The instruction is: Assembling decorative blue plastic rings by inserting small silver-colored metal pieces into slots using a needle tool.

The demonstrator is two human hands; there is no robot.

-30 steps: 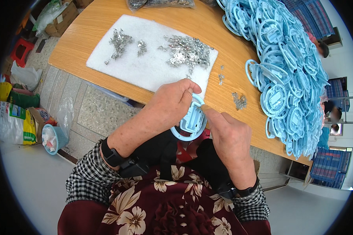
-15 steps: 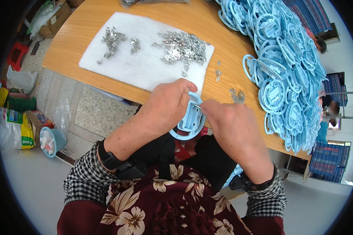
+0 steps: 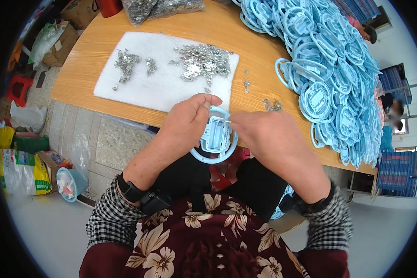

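Observation:
A light blue plastic housing (image 3: 216, 134), round with a ring-shaped rim and a rectangular compartment, is gripped at its left side by my left hand (image 3: 188, 118). It is held over my lap by the table edge. My right hand (image 3: 268, 136) is closed in a pinch on a thin metal tool (image 3: 223, 120), whose tip reaches the top of the compartment. The tool's other end is hidden in my fingers. Beyond my hands lies a white foam mat (image 3: 157, 88) with small silvery metal pieces (image 3: 204, 62) in loose piles.
A tall heap of similar blue housings (image 3: 329, 78) covers the table's right side. Clear bags of metal pieces (image 3: 171, 7) lie at the far edge. A few loose metal pieces (image 3: 273, 105) rest right of the mat. A blue waste bin (image 3: 72, 184) stands on the floor at left.
The view has shifted, showing more of the table's far edge. The housing has turned slightly more upright, and the tool tip lies flatter across the compartment's top. Both hands keep their holds.

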